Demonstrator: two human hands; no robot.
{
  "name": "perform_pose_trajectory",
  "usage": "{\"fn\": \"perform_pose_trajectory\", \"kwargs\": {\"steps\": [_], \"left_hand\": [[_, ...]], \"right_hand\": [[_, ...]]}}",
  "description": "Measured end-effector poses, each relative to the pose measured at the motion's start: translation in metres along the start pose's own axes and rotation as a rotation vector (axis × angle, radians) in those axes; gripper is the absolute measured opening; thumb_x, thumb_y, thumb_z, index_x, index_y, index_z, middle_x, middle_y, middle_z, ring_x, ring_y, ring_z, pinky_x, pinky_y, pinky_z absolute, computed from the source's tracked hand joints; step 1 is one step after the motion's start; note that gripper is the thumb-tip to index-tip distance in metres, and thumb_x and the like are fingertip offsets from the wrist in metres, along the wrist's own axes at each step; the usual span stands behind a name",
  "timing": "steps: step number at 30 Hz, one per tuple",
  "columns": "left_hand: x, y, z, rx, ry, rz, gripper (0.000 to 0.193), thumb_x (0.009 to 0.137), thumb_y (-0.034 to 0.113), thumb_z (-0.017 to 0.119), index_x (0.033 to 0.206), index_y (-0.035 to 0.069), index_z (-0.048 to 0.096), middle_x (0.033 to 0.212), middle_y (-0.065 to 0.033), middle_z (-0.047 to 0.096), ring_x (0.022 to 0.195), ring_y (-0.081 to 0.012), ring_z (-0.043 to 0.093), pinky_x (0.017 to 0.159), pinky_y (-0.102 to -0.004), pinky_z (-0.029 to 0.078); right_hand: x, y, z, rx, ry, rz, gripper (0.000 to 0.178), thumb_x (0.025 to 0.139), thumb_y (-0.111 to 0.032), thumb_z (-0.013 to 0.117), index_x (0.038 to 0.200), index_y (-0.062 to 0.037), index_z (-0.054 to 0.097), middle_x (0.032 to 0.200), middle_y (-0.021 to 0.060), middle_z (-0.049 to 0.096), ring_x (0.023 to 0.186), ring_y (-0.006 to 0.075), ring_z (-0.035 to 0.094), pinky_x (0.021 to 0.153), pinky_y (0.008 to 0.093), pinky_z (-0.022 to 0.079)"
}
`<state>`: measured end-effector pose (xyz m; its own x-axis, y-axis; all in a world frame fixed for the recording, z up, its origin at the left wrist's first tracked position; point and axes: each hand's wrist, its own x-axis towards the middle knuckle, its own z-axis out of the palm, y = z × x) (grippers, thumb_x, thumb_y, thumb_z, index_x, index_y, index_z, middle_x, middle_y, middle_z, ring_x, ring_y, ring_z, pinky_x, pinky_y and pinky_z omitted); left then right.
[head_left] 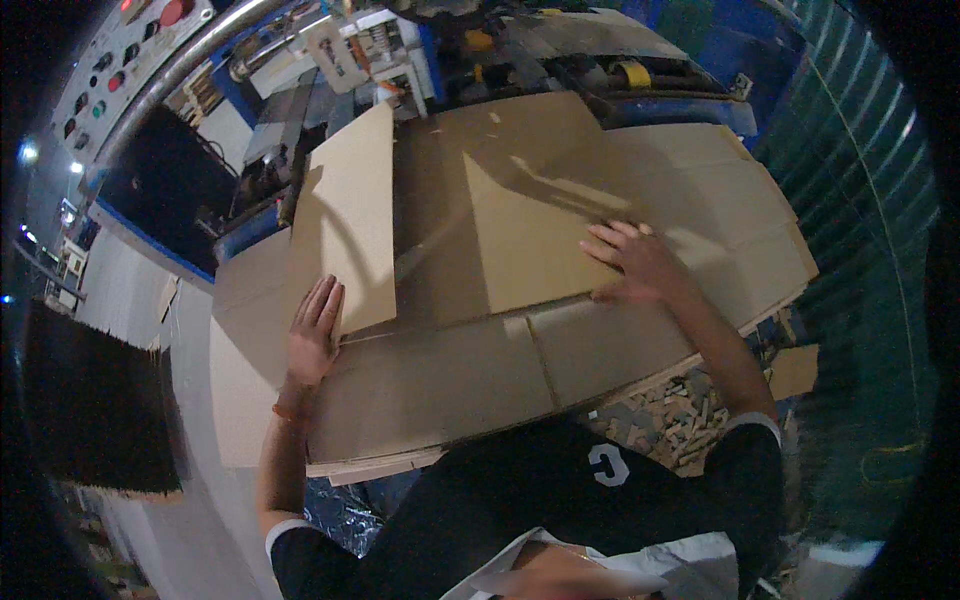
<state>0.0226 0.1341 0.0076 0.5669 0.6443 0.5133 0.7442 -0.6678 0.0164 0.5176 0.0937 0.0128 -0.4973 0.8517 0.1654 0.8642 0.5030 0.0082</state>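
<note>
A brown cardboard sheet (545,235) lies before me on a stack of larger flat cardboard sheets (450,385). Its left panel (352,220) stands tilted up and catches the light. My left hand (317,332) rests at that panel's lower left corner, fingers stretched out and close together. On the right, my right hand (638,265) lies palm down on the cardboard near the sheet's right edge, its fingers spread. Neither hand is closed around anything. A shadow falls across the sheet's middle and right part.
Behind the cardboard stands a machine with blue and metal parts (385,60). At the upper left is a control panel (125,70) with coloured buttons beside a metal rail (170,75). Cardboard scraps (665,425) lie below the stack. Green corrugated sheeting (860,220) rises at the right.
</note>
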Motion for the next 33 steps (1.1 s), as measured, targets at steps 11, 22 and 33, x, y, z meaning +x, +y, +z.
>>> {"fn": "perform_pose_trajectory", "kwargs": {"steps": [11,22,33], "left_hand": [[0.071,-0.031,0.038,0.168,0.084,-0.241,0.071,0.077,0.024,0.066,0.136,0.004,0.032,0.134,-0.0197,0.039,0.123,-0.0371,0.037,0.101,-0.0438,0.031],[-0.271,-0.07,-0.053,-0.83,1.051,-1.453,0.067,0.089,0.042,0.044,0.137,-0.001,0.025,0.143,-0.0186,0.025,0.128,-0.0361,0.028,0.106,-0.0522,0.019],[-0.135,0.015,-0.168,-0.3,0.962,-1.161,0.072,0.084,0.024,0.061,0.141,0.005,0.021,0.141,-0.0164,0.032,0.125,-0.0252,0.038,0.101,-0.0391,0.031]], "right_hand": [[0.052,0.064,0.029,0.003,0.059,0.582,0.06,0.081,-0.049,0.056,0.126,-0.0101,0.047,0.13,0.0205,0.043,0.118,0.0364,0.043,0.096,0.0428,0.036],[-0.239,0.138,0.073,-0.334,0.304,1.482,0.068,0.078,-0.046,0.059,0.125,0.0009,0.044,0.13,0.0238,0.04,0.119,0.0398,0.039,0.094,0.0447,0.038],[-0.217,0.168,0.039,0.581,1.49,1.142,0.033,0.074,-0.003,0.067,0.102,0.008,0.053,0.1,0.0121,0.057,0.084,0.0217,0.057,0.079,0.0348,0.048]]}}
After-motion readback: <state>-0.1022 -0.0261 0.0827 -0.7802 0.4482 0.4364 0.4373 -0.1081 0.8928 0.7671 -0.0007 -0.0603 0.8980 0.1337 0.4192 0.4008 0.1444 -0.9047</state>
